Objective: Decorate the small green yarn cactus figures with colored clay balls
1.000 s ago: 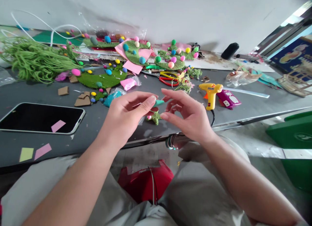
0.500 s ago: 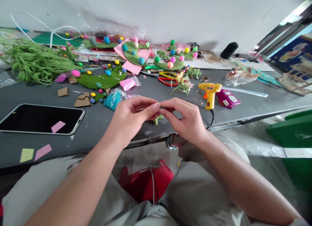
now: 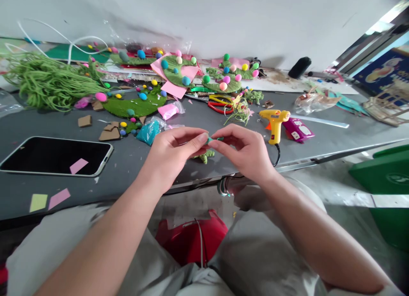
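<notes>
My left hand [image 3: 174,153] and my right hand [image 3: 247,151] meet above the front of the grey table. Between their thumbs and fingertips is a small teal piece [image 3: 209,140], pinched from both sides; it looks soft like modelling clay, but most of it is hidden by the fingers. Just below the fingertips lies a small green yarn-wrapped piece [image 3: 204,156] on the table, partly covered by my left hand. Beside my left wrist sits a clear bag of teal material [image 3: 149,132].
A yellow glue gun [image 3: 275,122] stands right of my hands, next to a purple packet [image 3: 298,130]. To the left lies a phone [image 3: 54,155]. Behind are green yarn [image 3: 51,83], red-handled scissors [image 3: 220,107] and green shapes with coloured balls [image 3: 134,102].
The fingertips have parted slightly, and the teal piece now shows between them. My right-hand fingers have shifted a little; the view has moved slightly.
</notes>
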